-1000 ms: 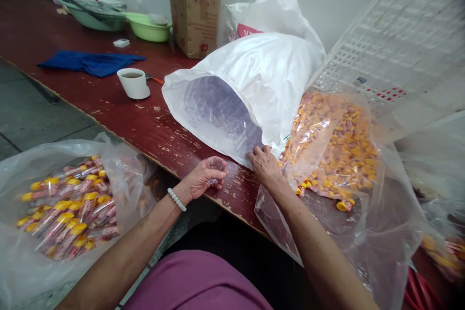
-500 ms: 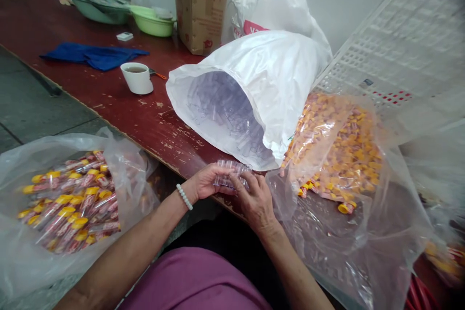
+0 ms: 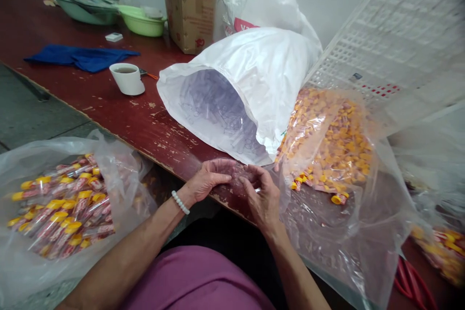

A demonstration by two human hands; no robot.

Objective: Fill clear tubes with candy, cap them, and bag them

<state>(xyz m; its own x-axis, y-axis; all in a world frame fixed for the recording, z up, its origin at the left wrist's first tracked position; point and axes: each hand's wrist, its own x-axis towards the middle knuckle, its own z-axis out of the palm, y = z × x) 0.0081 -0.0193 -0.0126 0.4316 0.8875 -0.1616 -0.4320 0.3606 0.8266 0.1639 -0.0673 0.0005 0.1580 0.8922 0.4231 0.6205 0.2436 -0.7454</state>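
Note:
In front of the table edge, my left hand (image 3: 206, 181), with a beaded bracelet at the wrist, is closed around clear plastic tubes (image 3: 236, 172). They are see-through and blurred, so their number is unclear. Facing it, my right hand (image 3: 264, 194) has its thumb and fingers curled at the tubes' other end, and a shiny bit shows by its fingertips. Just beyond both hands lies a white sack (image 3: 254, 65), its mouth gaping and more clear tubes inside. To the right a clear bag (image 3: 348, 240) holds many orange-yellow caps (image 3: 334, 140) with printed wrappers.
At lower left, a plastic bag (image 3: 123, 164) holds filled tubes with yellow caps (image 3: 58, 218). On the red table (image 3: 160, 131) stand a white cup (image 3: 127, 80) of dark liquid, a blue cloth (image 3: 82, 56), basins (image 3: 143, 23) and a cardboard box (image 3: 194, 14). A white crate (image 3: 385, 43) leans at right.
My hands have drawn slightly apart, and the tubes between them show less distinctly. The view has shifted a little, so the things on the table appear further left.

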